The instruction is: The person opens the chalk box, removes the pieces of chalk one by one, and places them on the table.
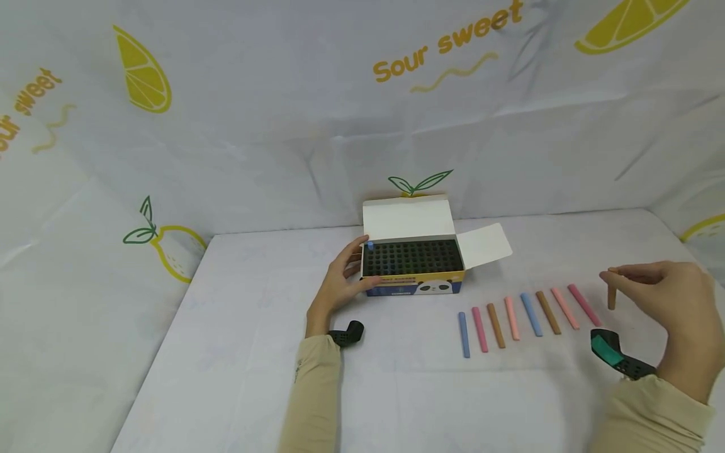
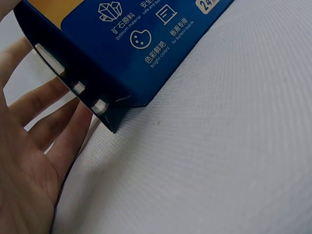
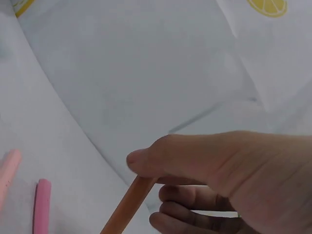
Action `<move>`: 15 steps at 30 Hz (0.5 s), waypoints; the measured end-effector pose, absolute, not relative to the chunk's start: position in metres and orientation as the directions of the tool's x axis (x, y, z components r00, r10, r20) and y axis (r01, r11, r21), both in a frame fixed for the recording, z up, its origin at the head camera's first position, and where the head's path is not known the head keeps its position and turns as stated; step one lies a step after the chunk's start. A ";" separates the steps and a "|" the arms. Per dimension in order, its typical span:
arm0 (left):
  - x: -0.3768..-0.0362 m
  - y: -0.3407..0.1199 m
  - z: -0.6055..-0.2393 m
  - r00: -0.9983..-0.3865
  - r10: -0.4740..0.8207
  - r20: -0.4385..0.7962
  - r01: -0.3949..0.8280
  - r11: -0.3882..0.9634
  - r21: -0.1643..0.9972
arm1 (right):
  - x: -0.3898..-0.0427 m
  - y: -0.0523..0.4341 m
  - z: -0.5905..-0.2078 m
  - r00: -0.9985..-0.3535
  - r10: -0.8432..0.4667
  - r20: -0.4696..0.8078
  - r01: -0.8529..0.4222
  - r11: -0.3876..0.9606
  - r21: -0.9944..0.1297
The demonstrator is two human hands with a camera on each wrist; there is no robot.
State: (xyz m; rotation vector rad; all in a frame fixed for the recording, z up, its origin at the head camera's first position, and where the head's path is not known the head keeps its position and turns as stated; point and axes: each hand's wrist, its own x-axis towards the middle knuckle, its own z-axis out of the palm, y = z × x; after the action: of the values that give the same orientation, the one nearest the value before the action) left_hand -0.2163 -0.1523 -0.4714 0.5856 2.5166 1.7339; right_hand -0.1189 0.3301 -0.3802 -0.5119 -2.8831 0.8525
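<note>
My left hand grips the left end of an open chalk box, thumb at the front edge and fingers round the far side. A panda is printed on its blue and yellow front. The black holder inside has rows of round holes, and a blue chalk stick stands in the back left corner. At the far right, my right hand pinches the top of a brown chalk stick between thumb and fingers, held upright. The right wrist view shows this chalk angled down from the fingertips.
Several chalk sticks lie in a row between box and right hand, from a blue stick to a dark pink stick. The box's lid stands up against the cloth backdrop; its side flap sticks out right.
</note>
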 end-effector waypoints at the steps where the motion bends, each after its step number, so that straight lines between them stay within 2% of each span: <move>1: -0.217 -0.152 -0.472 -0.928 0.322 0.187 0.290 0.308 0.906 | -0.118 0.334 -0.382 -0.939 0.343 -0.038 0.309 0.785 -0.537; 4: -0.217 -0.152 -0.472 -0.927 0.322 0.190 0.292 0.304 0.907 | -0.119 0.342 -0.388 -0.930 0.346 -0.122 0.356 0.771 -0.527; 8: -0.217 -0.151 -0.473 -0.928 0.320 0.189 0.288 0.300 0.910 | -0.120 0.346 -0.394 -0.920 0.354 -0.169 0.388 0.759 -0.523; 15: -0.217 -0.151 -0.473 -0.933 0.314 0.176 0.277 0.314 0.908 | -0.123 0.336 -0.402 -0.909 0.388 -0.150 0.402 0.725 -0.559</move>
State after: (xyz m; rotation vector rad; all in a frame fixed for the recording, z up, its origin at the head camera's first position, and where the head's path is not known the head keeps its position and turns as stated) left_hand -0.2172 -0.1514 -0.4727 0.5667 2.5199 1.7298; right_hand -0.1232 0.3363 -0.4017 -0.6727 -2.9385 0.9614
